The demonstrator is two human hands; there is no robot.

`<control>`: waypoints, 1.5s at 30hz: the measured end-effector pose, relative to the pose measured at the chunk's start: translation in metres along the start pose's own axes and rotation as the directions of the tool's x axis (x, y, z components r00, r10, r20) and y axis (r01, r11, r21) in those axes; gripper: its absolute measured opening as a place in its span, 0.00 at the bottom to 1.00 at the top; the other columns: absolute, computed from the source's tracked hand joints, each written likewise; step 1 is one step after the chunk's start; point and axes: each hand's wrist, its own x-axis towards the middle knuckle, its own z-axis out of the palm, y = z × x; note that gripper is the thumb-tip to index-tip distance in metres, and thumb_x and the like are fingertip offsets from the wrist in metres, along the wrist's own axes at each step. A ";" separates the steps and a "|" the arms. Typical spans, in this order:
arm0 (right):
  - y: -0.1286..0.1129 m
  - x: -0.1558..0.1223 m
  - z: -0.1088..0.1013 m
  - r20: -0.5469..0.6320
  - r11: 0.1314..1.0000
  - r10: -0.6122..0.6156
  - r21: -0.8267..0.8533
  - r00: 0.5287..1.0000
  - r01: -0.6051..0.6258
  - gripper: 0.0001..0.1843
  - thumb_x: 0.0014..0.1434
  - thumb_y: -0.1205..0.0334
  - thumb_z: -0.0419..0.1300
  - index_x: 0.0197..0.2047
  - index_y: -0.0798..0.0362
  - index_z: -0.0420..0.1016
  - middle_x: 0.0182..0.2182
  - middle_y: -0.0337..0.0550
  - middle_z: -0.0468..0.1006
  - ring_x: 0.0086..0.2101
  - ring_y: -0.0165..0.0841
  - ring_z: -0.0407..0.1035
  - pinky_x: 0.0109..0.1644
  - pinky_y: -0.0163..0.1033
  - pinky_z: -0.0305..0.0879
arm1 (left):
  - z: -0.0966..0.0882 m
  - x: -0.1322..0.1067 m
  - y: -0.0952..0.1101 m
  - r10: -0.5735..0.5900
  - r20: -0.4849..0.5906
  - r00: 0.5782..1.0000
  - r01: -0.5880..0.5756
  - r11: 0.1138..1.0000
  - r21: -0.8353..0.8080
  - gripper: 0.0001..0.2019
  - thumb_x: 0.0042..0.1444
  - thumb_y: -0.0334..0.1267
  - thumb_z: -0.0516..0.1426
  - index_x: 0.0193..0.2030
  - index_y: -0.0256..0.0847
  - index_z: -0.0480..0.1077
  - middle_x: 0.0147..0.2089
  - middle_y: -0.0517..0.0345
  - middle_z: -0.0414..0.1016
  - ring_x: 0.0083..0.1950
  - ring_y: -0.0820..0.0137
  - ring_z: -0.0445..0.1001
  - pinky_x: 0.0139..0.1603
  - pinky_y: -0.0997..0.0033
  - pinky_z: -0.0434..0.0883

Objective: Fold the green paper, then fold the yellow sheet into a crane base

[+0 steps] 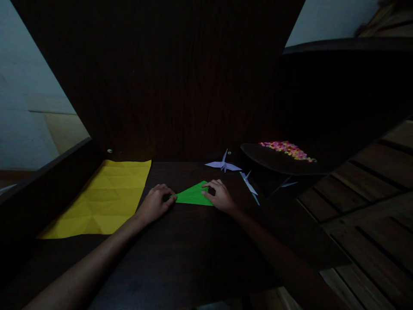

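A green paper point(192, 195) folded into a triangle lies flat on the dark wooden table point(180, 241). My left hand point(155, 204) presses its left corner with the fingertips, fingers curled. My right hand point(220, 196) rests on the triangle's right side, fingers bent and pressing down on the paper. A large creased yellow sheet point(105, 198) lies flat to the left of my left hand.
Two pale folded paper cranes point(223, 164) point(249, 183) sit behind and to the right of my right hand. A dark tray point(274, 161) with small colourful pieces point(287, 150) stands at the back right. A dark wooden panel rises behind the table. Wooden slats lie on the right.
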 end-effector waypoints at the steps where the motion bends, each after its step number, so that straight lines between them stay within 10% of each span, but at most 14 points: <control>1: -0.001 0.000 0.001 -0.001 1.000 0.015 -0.005 1.000 -0.015 0.09 0.57 0.65 0.67 0.42 0.50 0.80 0.35 0.42 0.76 0.40 0.39 0.66 0.46 0.45 0.62 | 0.000 0.001 0.000 -0.011 -0.003 1.000 0.011 1.000 0.001 0.09 0.61 0.40 0.56 0.38 0.41 0.77 0.39 0.52 0.79 0.43 0.61 0.76 0.48 0.60 0.72; 28: -0.007 0.008 0.007 -0.047 0.984 0.167 -0.053 0.985 -0.169 0.11 0.51 0.62 0.71 0.39 0.47 0.78 0.37 0.41 0.74 0.42 0.40 0.67 0.49 0.48 0.60 | 0.001 0.010 0.006 -0.168 -0.016 0.986 0.168 0.976 0.136 0.10 0.59 0.46 0.60 0.36 0.44 0.79 0.40 0.53 0.81 0.43 0.58 0.77 0.45 0.59 0.70; 45: -0.003 0.004 0.002 -0.009 0.995 0.096 0.013 0.995 -0.096 0.10 0.53 0.68 0.69 0.39 0.47 0.81 0.42 0.44 0.76 0.47 0.42 0.68 0.53 0.53 0.60 | 0.000 0.002 0.004 -0.077 -0.003 0.997 0.076 0.987 0.140 0.06 0.61 0.39 0.60 0.38 0.43 0.78 0.40 0.52 0.81 0.45 0.58 0.76 0.45 0.59 0.67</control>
